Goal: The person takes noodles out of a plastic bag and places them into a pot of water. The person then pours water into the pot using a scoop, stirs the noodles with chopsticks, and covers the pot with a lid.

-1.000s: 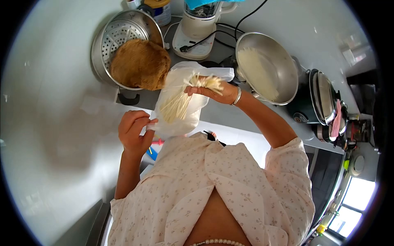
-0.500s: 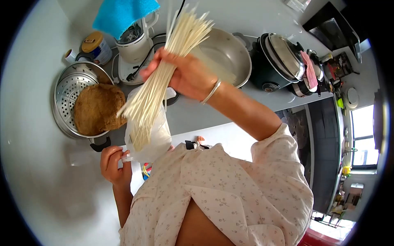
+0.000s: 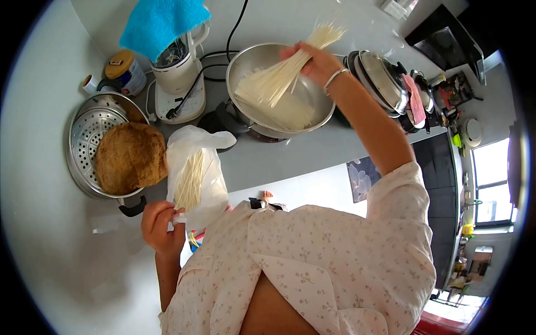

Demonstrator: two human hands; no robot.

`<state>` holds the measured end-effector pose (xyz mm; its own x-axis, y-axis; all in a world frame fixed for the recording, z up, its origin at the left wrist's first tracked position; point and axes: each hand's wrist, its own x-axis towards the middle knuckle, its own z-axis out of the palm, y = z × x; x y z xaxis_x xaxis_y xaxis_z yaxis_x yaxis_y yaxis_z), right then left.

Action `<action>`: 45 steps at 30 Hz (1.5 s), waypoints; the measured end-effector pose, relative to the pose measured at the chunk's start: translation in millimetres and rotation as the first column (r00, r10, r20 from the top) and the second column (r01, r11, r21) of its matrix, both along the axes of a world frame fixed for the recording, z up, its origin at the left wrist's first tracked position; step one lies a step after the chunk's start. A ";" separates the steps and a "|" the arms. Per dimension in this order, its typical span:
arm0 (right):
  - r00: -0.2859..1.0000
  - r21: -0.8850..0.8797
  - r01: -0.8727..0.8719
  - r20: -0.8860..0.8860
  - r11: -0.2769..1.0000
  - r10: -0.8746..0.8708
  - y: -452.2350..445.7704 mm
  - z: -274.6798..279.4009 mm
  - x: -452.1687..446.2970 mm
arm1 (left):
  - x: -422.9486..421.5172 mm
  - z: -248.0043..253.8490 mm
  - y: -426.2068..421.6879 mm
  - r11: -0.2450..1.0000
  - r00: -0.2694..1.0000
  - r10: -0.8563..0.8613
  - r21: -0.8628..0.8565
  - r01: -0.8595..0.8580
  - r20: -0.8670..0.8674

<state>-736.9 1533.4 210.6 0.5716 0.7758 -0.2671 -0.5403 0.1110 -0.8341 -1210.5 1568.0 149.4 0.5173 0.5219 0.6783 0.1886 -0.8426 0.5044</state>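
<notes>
As we view the tabletop (image 3: pixel 257 164) from above, we take the steel pan (image 3: pixel 318 99) as landmark. On its near side, we see a grey strip of surface running to the front edge, with pale floor beyond; a lidded cooker (image 3: pixel 382 84) stands just beside it on the right, leaving little room there.

Above the pan, we find the right hand (image 3: pixel 317 64) closed around a bundle of noodles (image 3: pixel 279 81); the ends fan out past the pan's far right rim on one side and reach over its interior on the other. We cannot tell whether they touch the noodles lying in the pan (image 3: pixel 293 114).

Left of the pan and nearer the wearer, we note a white plastic bag (image 3: pixel 215 184) containing more noodles (image 3: pixel 190 181), its lower corner pinched by the left hand (image 3: pixel 159 229). Farther left of the pan, a steamer pot (image 3: pixel 139 191) contains a perforated insert (image 3: pixel 89 134) and a brown, rough-surfaced piece (image 3: pixel 131 159). To the pan's far left, we see a blender (image 3: pixel 178 81) under a blue cloth (image 3: pixel 164 25), then a gold-lidded canister (image 3: pixel 129 78).
</notes>
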 end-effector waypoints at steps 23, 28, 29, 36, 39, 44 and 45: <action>0.888 -0.686 -0.168 0.207 0.708 0.411 -23.4 -89.5 74.0 | 3.5 3.1 4.7 0.999 0.999 -0.030 -0.019 0.030 -0.016; 0.922 -0.715 0.070 0.312 0.696 0.229 -13.2 -55.7 42.9 | 1.9 3.1 4.6 0.999 0.999 -0.026 -0.027 0.025 -0.020; 0.899 -0.773 0.127 0.354 0.622 0.256 -10.9 -54.2 43.1 | 1.7 3.4 5.3 0.999 1.000 -0.025 -0.026 0.024 -0.019; 0.341 -0.845 0.055 0.516 0.531 0.786 -8.5 -69.1 84.3 | -3.8 3.5 4.7 0.999 0.999 -0.026 -0.029 0.025 -0.040; -0.153 -0.717 0.357 0.587 0.598 0.795 -0.6 -41.1 57.4 | -3.8 3.9 4.9 1.000 0.999 -0.021 -0.019 0.020 -0.049; -0.190 -0.305 0.309 0.908 0.901 0.373 -1.1 -12.4 19.5 | 0.1 8.0 8.3 0.999 0.997 0.031 0.031 -0.029 -0.065; -0.266 -0.193 0.244 0.929 0.950 0.257 3.3 -0.7 -2.0 | 2.5 9.7 8.7 0.998 0.999 0.026 0.051 -0.025 -0.030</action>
<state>-739.0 1536.6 210.0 0.2861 0.8373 0.4659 0.9488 -0.1794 -0.2602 -1208.0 1576.7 159.1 0.5250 0.5010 0.6880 0.2252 -0.8614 0.4554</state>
